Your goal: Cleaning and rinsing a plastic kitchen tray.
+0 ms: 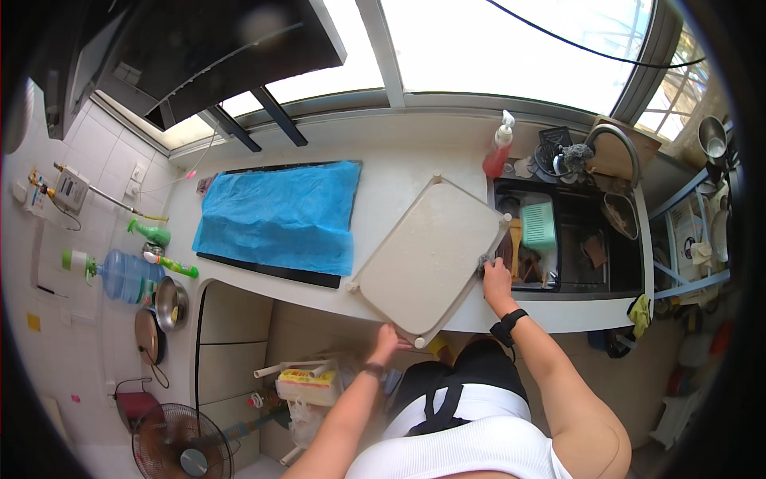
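A cream plastic shelf panel [428,257] with short round posts at its corners lies aslant on the white countertop [383,179], its near corner jutting past the front edge. My left hand [390,342] grips the near left edge of the panel, close to that corner, with some fingers hidden beneath. In my right hand [498,281] is a grey steel wool scrubber [482,262], pressed against the panel's right side edge. Just right of it is the black double sink [556,290], its left basin holding a mint-green plastic basket [538,225] and a wooden utensil [516,239].
A blue cloth [278,218] covers the cooktop to the left. Behind the sink stand a red-liquid spray bottle [498,146] and a curved faucet [628,143]. Below the counter are a storage box [308,386] and white rack legs [269,371]; a fan [182,449] stands lower left.
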Demonstrator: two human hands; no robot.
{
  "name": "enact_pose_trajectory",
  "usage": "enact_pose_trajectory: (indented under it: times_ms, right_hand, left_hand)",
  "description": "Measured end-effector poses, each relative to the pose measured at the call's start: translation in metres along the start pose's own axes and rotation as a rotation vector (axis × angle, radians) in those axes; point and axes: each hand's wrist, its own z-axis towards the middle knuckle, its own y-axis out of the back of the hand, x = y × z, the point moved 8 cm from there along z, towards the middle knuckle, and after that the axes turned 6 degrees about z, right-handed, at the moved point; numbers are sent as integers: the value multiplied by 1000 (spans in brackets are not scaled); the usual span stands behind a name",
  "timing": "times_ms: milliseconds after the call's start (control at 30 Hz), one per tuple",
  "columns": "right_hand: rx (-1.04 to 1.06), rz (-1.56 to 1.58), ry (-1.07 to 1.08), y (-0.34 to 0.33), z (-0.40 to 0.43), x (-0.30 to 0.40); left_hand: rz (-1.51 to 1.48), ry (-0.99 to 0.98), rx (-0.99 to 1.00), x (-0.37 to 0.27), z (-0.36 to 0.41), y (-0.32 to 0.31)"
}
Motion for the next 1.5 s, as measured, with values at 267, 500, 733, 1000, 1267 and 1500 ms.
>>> enact_pose_trajectory:
  times_ms: [267, 500, 733, 1000, 1267, 1500]
  right_hand:
    - [-128, 0, -9, 14, 27, -4]
    - [-83, 25, 168, 20, -9, 24]
    - [-99, -22, 256, 14, -46, 64]
    - [-36, -42, 259, 11, -48, 72]
    - [-2, 361, 128, 62, -53, 23]
    - [27, 293, -86, 90, -83, -71]
  left_hand:
    - [22, -67, 27, -15, -3, 2]
    - [24, -35, 77, -3, 6, 7]
    - [30, -10, 62, -2, 5, 6]
    - [14, -19, 70, -3, 3, 4]
    - [-27, -8, 98, 0, 3, 12]
    - [-658, -159, 11, -9, 0, 33]
